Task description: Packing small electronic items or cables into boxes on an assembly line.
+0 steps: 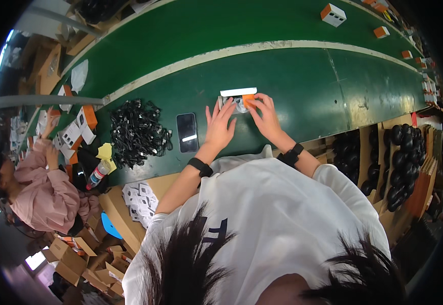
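A small white-and-orange box [239, 92] stands on the green table in front of me, its lid flap raised. Inside it, something in clear, crinkled plastic [240, 105] shows in part; its kind is hard to make out. My left hand [220, 127] is at the box's left side, fingers stretched and apart, fingertips touching the plastic at the opening. On the orange right side, my right hand [267, 118] grips the box with its fingers bent round the edge. To the left of my left hand lies a dark smartphone [186, 133].
A heap of black cables [137, 133] lies left of the phone. Farther left, a co-worker in pink [46, 190] handles boxes near a bottle [98, 174]. Beyond a pale rail [262, 47], a green strip carries boxes [333, 16]. Round black items [397, 168] fill cartons below right.
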Available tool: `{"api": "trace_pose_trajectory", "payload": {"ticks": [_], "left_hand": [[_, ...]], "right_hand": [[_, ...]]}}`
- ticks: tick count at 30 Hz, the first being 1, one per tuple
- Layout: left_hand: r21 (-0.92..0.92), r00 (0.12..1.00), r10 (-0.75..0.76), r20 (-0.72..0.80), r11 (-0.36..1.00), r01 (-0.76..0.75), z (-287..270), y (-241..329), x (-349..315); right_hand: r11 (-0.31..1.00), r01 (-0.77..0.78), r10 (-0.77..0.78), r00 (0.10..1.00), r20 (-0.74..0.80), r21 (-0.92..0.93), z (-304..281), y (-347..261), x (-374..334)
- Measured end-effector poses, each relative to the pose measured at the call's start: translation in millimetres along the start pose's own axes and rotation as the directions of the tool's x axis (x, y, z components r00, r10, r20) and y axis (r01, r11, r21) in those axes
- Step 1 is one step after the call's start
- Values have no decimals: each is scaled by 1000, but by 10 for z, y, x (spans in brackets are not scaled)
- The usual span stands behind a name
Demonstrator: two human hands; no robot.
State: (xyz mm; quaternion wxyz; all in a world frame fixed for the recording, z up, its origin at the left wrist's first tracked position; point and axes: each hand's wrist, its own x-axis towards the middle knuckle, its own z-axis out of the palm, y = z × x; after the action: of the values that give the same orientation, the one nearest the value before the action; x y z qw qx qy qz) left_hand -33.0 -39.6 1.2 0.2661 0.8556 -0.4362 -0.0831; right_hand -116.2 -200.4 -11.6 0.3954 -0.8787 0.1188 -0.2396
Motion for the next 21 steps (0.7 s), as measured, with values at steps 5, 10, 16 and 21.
{"api": "trace_pose_trajectory", "payload": {"ticks": [5, 10, 16, 21], "left_hand": [[-557, 927, -134, -352, 825, -92, -42, 22, -5], [-265, 980, -40, -197, 964, -14, 68, -271, 72], [-496, 820, -327, -470, 866, 61, -138, 7, 298], [-129, 964, 164, -211, 972, -194, 80, -406, 211]], "right_hand": [[999, -34, 35, 999, 28, -30, 44, -2, 100], [993, 112, -113, 993, -35, -23, 176, 124, 112], [948, -221, 211, 975, 65, 228, 15, -66, 217], [996, 20, -36, 981, 190, 86, -119, 133, 152]]}}
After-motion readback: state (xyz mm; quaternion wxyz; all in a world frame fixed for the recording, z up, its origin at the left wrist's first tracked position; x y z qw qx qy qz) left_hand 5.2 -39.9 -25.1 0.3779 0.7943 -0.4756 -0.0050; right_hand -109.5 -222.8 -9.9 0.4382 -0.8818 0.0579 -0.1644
